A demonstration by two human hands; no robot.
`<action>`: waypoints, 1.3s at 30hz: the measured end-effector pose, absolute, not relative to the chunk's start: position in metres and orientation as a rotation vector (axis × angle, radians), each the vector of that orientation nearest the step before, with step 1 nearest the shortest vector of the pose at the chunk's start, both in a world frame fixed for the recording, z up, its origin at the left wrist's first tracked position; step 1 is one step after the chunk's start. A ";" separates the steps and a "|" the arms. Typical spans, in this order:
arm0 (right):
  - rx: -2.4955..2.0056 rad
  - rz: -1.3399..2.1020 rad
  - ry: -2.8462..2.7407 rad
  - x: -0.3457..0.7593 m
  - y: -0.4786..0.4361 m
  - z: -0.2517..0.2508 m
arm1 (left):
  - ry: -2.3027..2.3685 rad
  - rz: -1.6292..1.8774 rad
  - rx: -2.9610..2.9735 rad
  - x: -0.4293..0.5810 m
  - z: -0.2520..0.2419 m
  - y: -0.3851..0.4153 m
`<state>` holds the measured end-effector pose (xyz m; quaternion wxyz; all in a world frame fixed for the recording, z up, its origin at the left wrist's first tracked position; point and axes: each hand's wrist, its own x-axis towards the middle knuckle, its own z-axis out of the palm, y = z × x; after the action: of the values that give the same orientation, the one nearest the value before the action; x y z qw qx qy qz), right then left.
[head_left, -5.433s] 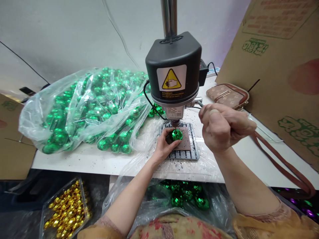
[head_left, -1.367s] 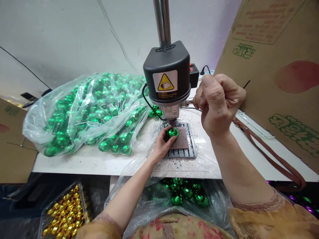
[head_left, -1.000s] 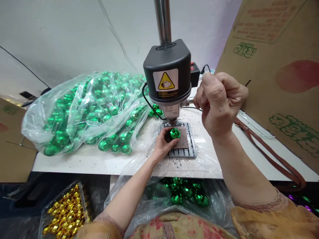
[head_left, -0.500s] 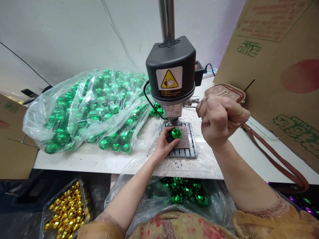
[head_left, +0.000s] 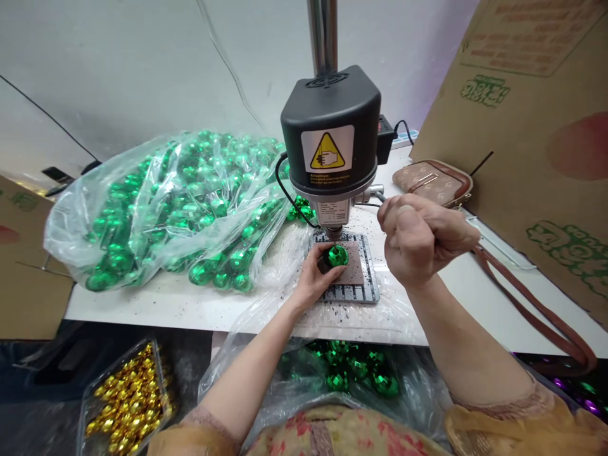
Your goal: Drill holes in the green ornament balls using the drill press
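Observation:
Under the chuck of a black bench drill press [head_left: 332, 133] sits a shiny green ball [head_left: 339, 255], with the bit at its top. My left hand [head_left: 316, 275] grips this ball from the left, thumb in front and fingers behind. The ball rests over a brownish board [head_left: 354, 269] on the slotted metal base [head_left: 373, 291]. My right hand [head_left: 418, 237] is closed in a fist around the drill press's feed lever [head_left: 380, 197], most of which the fingers hide.
A clear bag of green faceted balls [head_left: 180, 209] fills the table's left side. More green balls [head_left: 351, 367] lie in plastic at my lap. Gold balls [head_left: 128, 399] fill a bin at lower left. A patterned purse [head_left: 430, 180] and cardboard box [head_left: 536, 152] stand right.
The view has shifted slightly. Both hands keep their holds, the left on the ball and the right on the lever, with little visible movement.

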<state>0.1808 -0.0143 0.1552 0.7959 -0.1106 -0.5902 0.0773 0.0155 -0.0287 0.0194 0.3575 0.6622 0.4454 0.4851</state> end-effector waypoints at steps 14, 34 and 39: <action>-0.142 0.070 -1.259 0.178 -0.010 0.149 | 1.148 1.227 1.711 0.016 0.021 -0.030; -0.363 0.368 -1.174 0.182 -0.014 0.198 | 1.306 1.272 1.785 0.007 0.018 -0.067; -0.409 0.308 -1.221 0.183 -0.015 0.195 | 1.000 1.153 2.095 -0.012 0.018 -0.101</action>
<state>0.1828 -0.0155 0.1948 0.7887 -0.1900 -0.5669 0.1431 -0.0120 -0.1010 0.0182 0.2714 0.7780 0.3712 0.4281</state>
